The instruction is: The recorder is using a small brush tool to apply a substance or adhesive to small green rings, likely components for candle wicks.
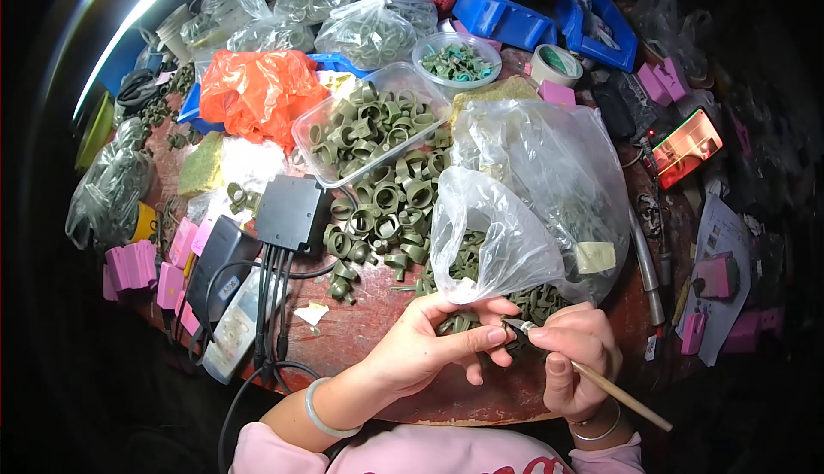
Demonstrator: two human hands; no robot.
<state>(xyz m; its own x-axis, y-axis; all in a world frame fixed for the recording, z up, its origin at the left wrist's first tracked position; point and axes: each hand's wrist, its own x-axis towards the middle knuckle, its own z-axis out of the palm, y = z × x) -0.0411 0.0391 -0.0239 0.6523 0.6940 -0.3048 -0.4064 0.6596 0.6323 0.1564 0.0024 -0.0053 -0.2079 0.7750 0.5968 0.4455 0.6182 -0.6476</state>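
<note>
1. The small green piece [509,333] is at the near side of the counter [369,324], above the loose green pieces [541,306] and just beyond the left thumb. The left hand [421,345] pinches it between its fingers, which cover much of it.
2. The right hand [584,358] has its fingers wrapped in a pen-like grip around the wooden-handled tool [624,397], whose tip meets or nearly meets the piece; exact contact is too small to tell.
3. The likeliest fault is a slip: too much push on so small a piece could send the tip into the left thumb or fingertips, which lie close beside it.
4. A weak pinch could drop the piece among the similar ones below, where it would be hard to pick out.
5. The clear plastic bag [493,238], just beyond the left hand, could snag a finger.
6. The tool's long axis slants, tip to the far left, handle end to the near right. The piece's own axis cannot be told.
</note>
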